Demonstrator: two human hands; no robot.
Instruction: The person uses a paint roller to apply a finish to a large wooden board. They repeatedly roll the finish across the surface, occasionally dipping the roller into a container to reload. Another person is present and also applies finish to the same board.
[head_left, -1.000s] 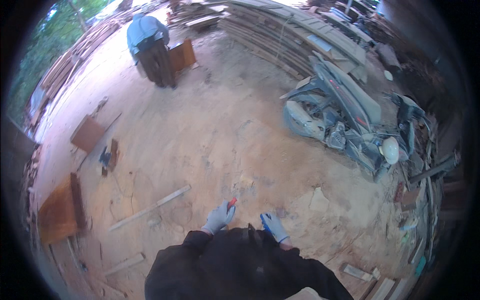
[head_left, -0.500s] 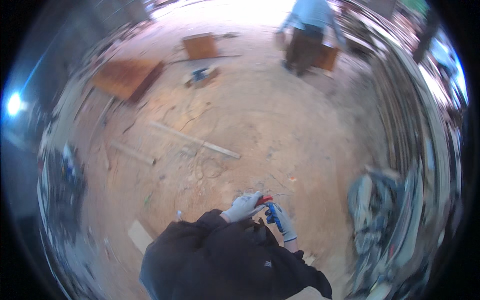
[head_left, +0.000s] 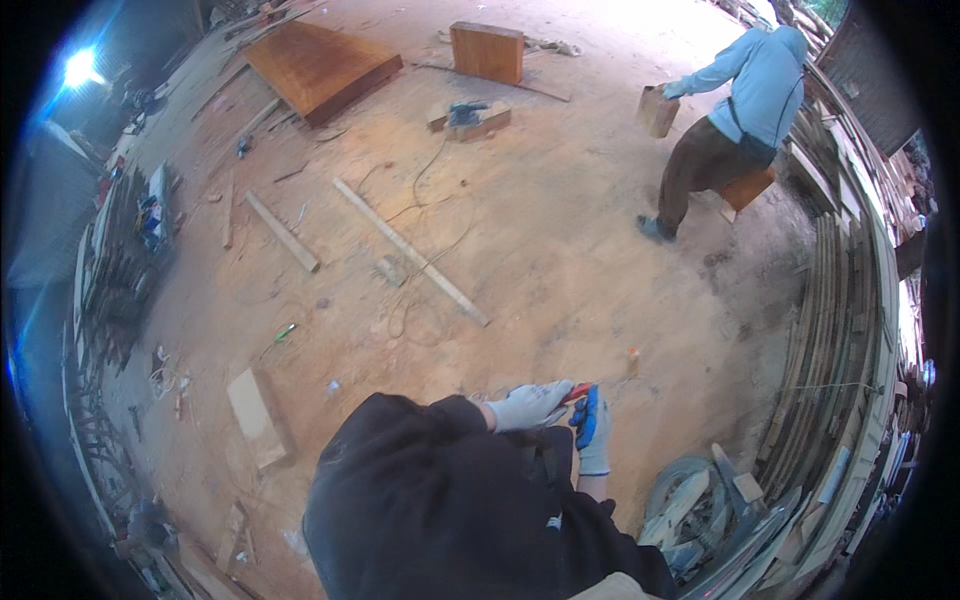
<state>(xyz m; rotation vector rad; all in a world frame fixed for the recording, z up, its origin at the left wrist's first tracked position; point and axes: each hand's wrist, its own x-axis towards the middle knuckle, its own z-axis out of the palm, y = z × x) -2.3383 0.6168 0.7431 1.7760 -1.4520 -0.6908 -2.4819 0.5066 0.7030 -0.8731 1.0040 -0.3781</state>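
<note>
My left hand (head_left: pixel 530 405), in a pale work glove, reaches across in front of my dark jacket. Its fingers are closed on a small red tool (head_left: pixel 577 392), whose exact kind is too blurred to tell. Right beside it is my right hand (head_left: pixel 594 430), in a pale glove with a blue palm. Its fingers curl against the red tool's end; what lies inside them, if anything, is hidden. Both hands are held close together above the dusty floor.
At the right a co-worker (head_left: pixel 745 100) in light blue bends, holding a wooden block (head_left: pixel 657 110). A wooden slab (head_left: pixel 320 65), a block (head_left: pixel 487 52) and a blue power tool (head_left: pixel 468 114) are ahead. Boards (head_left: pixel 815 330) are stacked right; a long strip (head_left: pixel 410 250) and plank (head_left: pixel 256 415) lie left.
My view has swung left and down, so the scene sits further right. Both hands stay together at the red tool. The co-worker has turned sideways, with a block showing in hand.
</note>
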